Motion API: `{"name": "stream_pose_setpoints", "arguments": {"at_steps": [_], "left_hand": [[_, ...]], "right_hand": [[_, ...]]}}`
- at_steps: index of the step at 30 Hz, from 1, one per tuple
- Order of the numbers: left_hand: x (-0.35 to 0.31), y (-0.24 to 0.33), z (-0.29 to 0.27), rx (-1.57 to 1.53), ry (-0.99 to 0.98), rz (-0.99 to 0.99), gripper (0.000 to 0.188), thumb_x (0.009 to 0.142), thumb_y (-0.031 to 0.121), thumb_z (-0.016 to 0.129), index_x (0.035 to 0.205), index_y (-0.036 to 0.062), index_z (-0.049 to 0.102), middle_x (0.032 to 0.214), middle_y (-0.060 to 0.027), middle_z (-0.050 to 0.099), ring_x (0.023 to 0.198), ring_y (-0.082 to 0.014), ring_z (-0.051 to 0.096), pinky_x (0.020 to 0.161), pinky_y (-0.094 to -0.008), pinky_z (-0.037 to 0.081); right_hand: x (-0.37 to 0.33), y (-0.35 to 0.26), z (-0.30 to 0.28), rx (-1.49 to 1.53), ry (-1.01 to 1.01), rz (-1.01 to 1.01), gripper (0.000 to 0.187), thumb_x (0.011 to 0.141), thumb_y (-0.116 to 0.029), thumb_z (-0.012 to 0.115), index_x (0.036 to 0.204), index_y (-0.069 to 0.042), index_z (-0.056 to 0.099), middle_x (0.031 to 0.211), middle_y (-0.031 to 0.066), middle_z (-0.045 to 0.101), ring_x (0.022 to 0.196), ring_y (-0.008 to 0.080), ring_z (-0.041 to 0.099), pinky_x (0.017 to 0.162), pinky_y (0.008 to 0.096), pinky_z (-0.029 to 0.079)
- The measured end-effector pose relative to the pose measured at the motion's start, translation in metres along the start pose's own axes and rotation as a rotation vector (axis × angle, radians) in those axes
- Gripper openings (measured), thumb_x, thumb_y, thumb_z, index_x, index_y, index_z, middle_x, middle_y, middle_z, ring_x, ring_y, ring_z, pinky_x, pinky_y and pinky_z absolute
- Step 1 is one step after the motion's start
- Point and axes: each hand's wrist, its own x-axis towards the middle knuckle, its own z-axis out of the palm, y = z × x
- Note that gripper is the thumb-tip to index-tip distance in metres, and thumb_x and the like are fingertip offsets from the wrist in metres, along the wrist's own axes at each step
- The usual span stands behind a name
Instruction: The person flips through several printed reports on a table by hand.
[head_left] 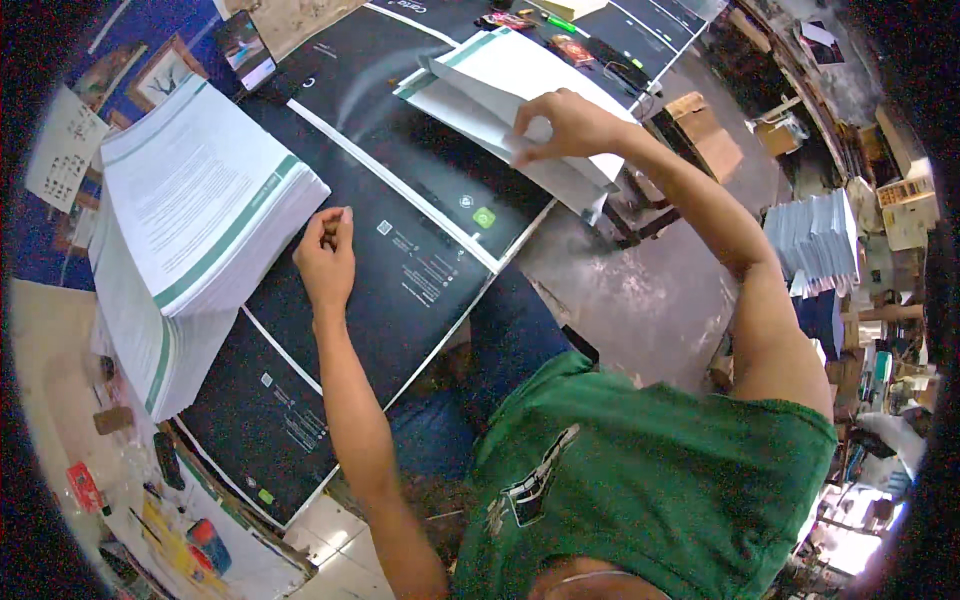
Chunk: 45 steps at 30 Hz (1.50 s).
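The right hand [565, 125], upper centre of the frame, was grasping the near edge of a white folded sheet [520, 85] with a green border, fingers pinched on the paper. That sheet lay on top of a small pile of like sheets at the upper centre, resting on the black printed board [400, 160] that covered the work surface. The left hand [327, 255], centre left, was loosely clenched with thumb against fingertips; whether it held anything could not be told. It rested on the black board just beside the tall stack of printed sheets [195, 195], which filled the left of the frame. A phone [246, 48] stood propped at the upper left. A further stack of white sheets [815, 240] sat on the floor at the right
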Motion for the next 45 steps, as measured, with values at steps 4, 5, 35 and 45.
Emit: {"name": "stream_pose_setpoints", "arguments": {"at_steps": [4, 5, 35, 45], "left_hand": [[0.001, -0.007, -0.003, -0.020, -0.015, 0.005, 0.022, 0.093, 0.021, 0.068, 0.096, -0.0005, 0.068, 0.073, -0.0005, 0.062, 0.063, -0.0058, 0.048, 0.057, -0.0230, 0.038], [0.001, -0.007, -0.003, -0.010, -0.022, -0.001, 0.022, 0.093, 0.022, 0.068, 0.096, -0.0006, 0.068, 0.073, -0.0005, 0.062, 0.063, -0.0057, 0.048, 0.057, -0.0231, 0.038], [0.000, 0.003, -0.005, 0.045, -0.004, -0.016, 0.020, 0.092, 0.020, 0.069, 0.094, 0.0000, 0.068, 0.068, 0.0005, 0.060, 0.059, -0.0052, 0.045, 0.054, -0.0234, 0.037], [0.001, 0.005, -0.005, 0.012, 0.019, 0.014, 0.021, 0.090, 0.021, 0.070, 0.094, 0.0003, 0.069, 0.067, -0.0026, 0.062, 0.057, -0.0079, 0.049, 0.054, -0.0257, 0.041]], "right_hand": [[0.001, 0.007, 0.005, 0.036, 0.089, -0.073, 0.031, 0.083, -0.026, 0.070, 0.107, -0.007, 0.067, 0.096, 0.0196, 0.069, 0.095, 0.0343, 0.067, 0.089, 0.0427, 0.050], [0.000, 0.005, 0.008, 0.014, 0.162, -0.078, 0.029, 0.084, -0.021, 0.067, 0.109, -0.007, 0.067, 0.095, 0.0206, 0.069, 0.094, 0.0345, 0.067, 0.088, 0.0428, 0.050], [0.000, -0.033, 0.015, -0.143, 0.138, 0.121, 0.082, 0.081, -0.002, 0.053, 0.154, -0.025, 0.023, 0.080, 0.0236, 0.066, 0.074, 0.0423, 0.067, 0.067, 0.0516, 0.055], [-0.007, 0.010, -0.105, -0.384, 0.400, 0.264, 0.035, 0.093, -0.007, 0.050, 0.126, -0.005, 0.056, 0.100, 0.0262, 0.066, 0.093, 0.0454, 0.065, 0.080, 0.0495, 0.052]]}}
